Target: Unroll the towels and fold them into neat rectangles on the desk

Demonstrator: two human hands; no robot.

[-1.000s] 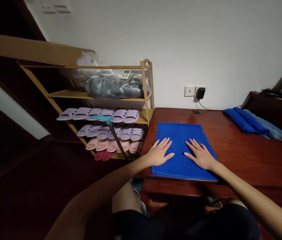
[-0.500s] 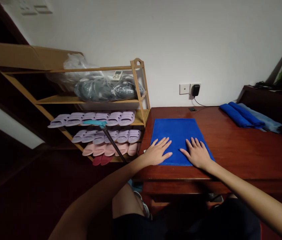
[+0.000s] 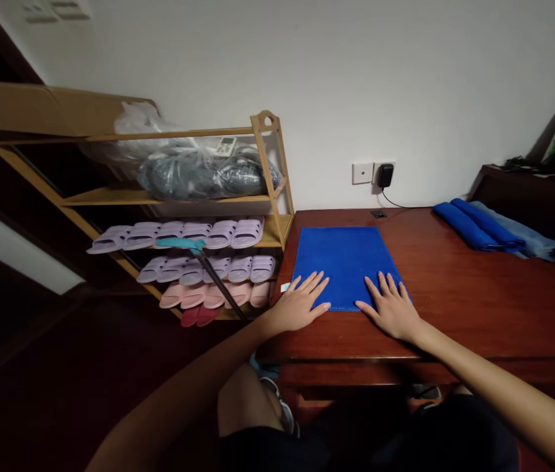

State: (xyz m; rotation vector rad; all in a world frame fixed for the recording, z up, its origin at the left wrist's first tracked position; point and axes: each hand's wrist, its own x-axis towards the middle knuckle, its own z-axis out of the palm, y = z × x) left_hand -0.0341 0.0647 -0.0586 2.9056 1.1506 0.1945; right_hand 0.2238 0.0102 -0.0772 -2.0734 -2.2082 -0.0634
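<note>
A flat blue towel lies spread on the red-brown wooden table. My left hand rests flat on the towel's near left corner, fingers spread and open. My right hand lies flat on the near right edge, fingers apart too. Neither hand holds anything; both palms sit partly on the bare wood just in front of the towel.
Folded blue towels lie at the table's far right. A bamboo shoe rack with several pairs of slippers stands left of the table; a mop handle leans against it. A charger is plugged into the wall.
The towel has slid away from me across the table, both flat hands moving with its near edge. The strip of bare wood in front of the towel has grown.
</note>
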